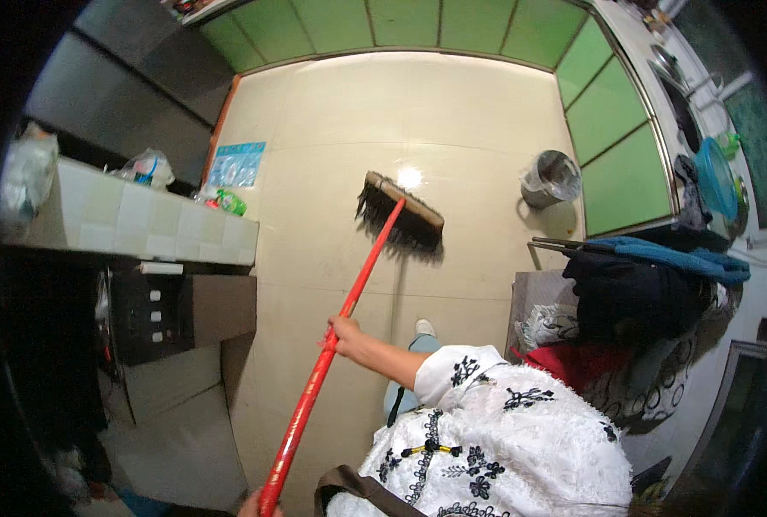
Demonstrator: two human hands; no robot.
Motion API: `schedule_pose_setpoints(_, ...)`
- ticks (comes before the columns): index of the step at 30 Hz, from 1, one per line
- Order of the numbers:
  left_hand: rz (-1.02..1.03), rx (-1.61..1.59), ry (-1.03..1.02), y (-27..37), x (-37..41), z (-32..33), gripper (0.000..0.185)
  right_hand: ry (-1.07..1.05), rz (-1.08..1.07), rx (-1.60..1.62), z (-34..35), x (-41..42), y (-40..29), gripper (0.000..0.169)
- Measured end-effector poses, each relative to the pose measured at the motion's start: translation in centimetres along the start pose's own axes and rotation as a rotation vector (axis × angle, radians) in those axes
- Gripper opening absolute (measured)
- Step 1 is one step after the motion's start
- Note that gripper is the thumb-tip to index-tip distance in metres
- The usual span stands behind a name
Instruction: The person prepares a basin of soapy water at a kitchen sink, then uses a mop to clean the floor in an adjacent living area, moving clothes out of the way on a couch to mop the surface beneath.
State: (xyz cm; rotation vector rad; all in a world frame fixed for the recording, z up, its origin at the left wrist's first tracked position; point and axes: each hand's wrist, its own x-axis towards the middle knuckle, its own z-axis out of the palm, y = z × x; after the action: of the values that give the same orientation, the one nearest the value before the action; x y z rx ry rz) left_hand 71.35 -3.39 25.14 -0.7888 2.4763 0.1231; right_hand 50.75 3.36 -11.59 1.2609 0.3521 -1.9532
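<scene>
A broom with a wooden head, dark bristles and a long red handle slants across the view from lower left to centre. My right hand is closed around the middle of the handle. Near the bottom edge, my left hand grips the handle's lower-left end, partly cut off by the frame. The bristles are over the pale floor, slightly blurred; whether they touch it cannot be told. One light-coloured shoe shows below the broom head.
A grey bin with a plastic liner stands at right beside green cabinets. Below it, dark and blue clothes hang over furniture. A tiled ledge at left holds plastic bags and a green package. A blue printed sheet lies near the orange edging.
</scene>
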Motion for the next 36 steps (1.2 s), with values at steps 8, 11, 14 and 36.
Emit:
schedule_pose_setpoints(8,0.333,0.109,-0.194,9.4,12.2,10.2,0.035,0.357,-0.473,-0.096,-7.3,9.1,-13.0,0.011)
schedule_pose_setpoints(11,0.422,0.134,-0.296,13.9,15.1,13.0,0.039,0.468,-0.514,-0.114,-11.2,10.4,-17.2,0.013)
schedule_pose_setpoints(14,0.469,0.289,-0.379,16.2,15.8,12.9,0.043,0.427,-0.451,-0.031,-14.3,10.5,-18.4,0.014)
schedule_pose_setpoints(36,0.717,0.75,-0.422,-10.0,18.9,3.9,0.05,0.469,-0.328,0.266,-12.8,14.2,14.0,0.017)
